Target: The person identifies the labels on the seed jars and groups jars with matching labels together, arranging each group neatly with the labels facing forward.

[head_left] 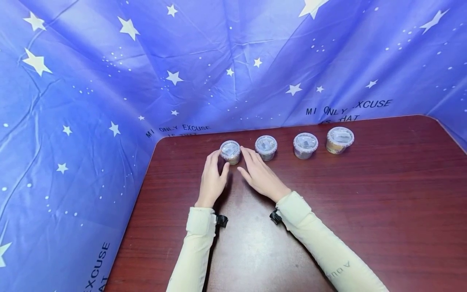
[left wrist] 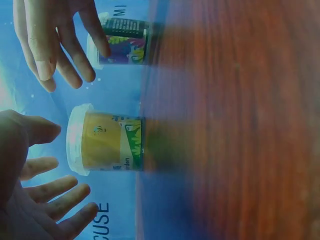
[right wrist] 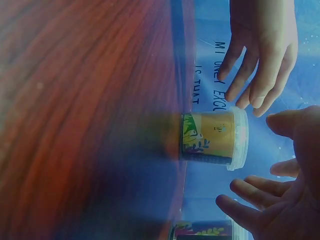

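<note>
A small lidded tub [head_left: 230,153] with a clear lid stands upright at the left end of a row; in the left wrist view its yellow and green label shows on the tub's side [left wrist: 107,142]. My left hand [head_left: 213,178] is at the tub's left side, fingers spread and slightly bent, with a gap in the left wrist view. On the other side my right hand [head_left: 263,175] reaches in with fingers extended, apart from the tub in the right wrist view. Just beyond the right fingers is a second tub [head_left: 266,147], purple-labelled in the left wrist view.
Two more lidded tubs, one [head_left: 305,145] and a yellowish one [head_left: 340,140], stand farther right along the back of the dark red wooden table [head_left: 383,202]. A blue star-printed cloth [head_left: 204,52] hangs behind the table and along its left side.
</note>
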The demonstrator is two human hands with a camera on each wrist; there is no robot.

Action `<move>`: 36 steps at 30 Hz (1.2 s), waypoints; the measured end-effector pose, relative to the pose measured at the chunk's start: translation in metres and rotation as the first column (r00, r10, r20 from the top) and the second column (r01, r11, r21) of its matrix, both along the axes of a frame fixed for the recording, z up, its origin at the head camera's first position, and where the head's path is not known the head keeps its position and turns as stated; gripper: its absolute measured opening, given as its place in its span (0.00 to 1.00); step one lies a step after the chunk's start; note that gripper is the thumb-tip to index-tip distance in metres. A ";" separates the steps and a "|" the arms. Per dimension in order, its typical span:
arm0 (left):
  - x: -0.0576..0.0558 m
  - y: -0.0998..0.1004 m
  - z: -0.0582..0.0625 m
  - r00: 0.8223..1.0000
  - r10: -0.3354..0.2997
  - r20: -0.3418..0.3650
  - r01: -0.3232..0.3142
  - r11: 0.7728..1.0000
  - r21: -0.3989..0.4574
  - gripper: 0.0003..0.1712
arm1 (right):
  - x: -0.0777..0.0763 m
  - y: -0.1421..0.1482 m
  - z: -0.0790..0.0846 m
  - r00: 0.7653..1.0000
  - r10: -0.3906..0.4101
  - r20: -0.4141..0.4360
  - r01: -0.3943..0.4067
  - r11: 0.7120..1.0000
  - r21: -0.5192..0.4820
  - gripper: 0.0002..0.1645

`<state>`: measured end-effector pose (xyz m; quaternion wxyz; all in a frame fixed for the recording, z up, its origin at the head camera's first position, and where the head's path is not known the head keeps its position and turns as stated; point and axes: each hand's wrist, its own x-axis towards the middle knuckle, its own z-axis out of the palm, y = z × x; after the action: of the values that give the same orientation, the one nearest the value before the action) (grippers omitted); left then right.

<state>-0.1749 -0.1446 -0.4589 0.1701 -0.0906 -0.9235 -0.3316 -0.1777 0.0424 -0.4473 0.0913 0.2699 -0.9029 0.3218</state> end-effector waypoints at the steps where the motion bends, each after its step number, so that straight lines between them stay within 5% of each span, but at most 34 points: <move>1: -0.001 -0.001 -0.001 1.000 0.002 0.008 -0.002 1.000 0.017 0.29 | -0.001 -0.001 0.000 1.000 0.000 0.001 0.000 1.000 -0.006 0.38; 19: -0.019 -0.006 -0.007 0.996 0.017 0.083 -0.033 0.981 0.190 0.33 | -0.020 -0.016 -0.004 0.999 -0.019 0.051 0.020 1.000 -0.008 0.38; 36: -0.025 -0.001 -0.010 0.995 -0.050 0.083 0.022 0.952 0.307 0.28 | -0.025 -0.021 -0.007 0.995 -0.042 0.092 0.045 0.998 -0.035 0.35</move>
<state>-0.1995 -0.1455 -0.4689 0.1343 -0.0651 -0.8660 -0.4772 -0.2030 0.0215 -0.4545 0.0617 0.2335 -0.9057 0.3483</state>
